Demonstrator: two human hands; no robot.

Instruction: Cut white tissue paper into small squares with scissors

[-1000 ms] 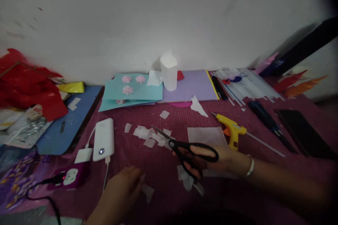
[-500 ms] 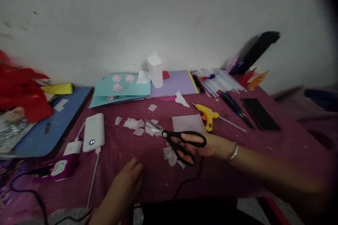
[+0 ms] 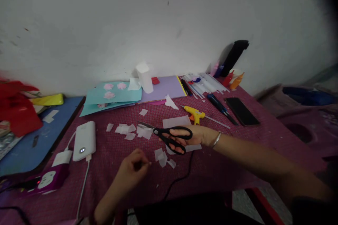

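Observation:
Black-handled scissors (image 3: pixel 156 131) are in my right hand (image 3: pixel 182 137), its fingers through the handle loops. Their blades point left above small white paper pieces (image 3: pixel 123 129) and are slightly apart. Behind and beneath my right hand lies a larger white sheet (image 3: pixel 175 122), partly covered by it. My left hand (image 3: pixel 134 167) is closed in front of the pieces, thumb and fingers curled together in a ring; anything between the fingertips cannot be made out. More white scraps (image 3: pixel 162 158) lie between my two hands on the dark red checked cloth (image 3: pixel 113 168).
A yellow glue gun (image 3: pixel 195 113), a blue-handled tool (image 3: pixel 220 105) and a phone (image 3: pixel 241 111) lie to the right. A white power bank (image 3: pixel 84 140) and purple power strip (image 3: pixel 54 179) are left. Teal paper with pink flowers (image 3: pixel 118 94) and a white roll (image 3: pixel 144 79) stand near the wall.
The view has shifted, so table things sit further left. My left hand has come up and its fingers have curled into a ring. My right hand still holds the scissors, now over the white sheet.

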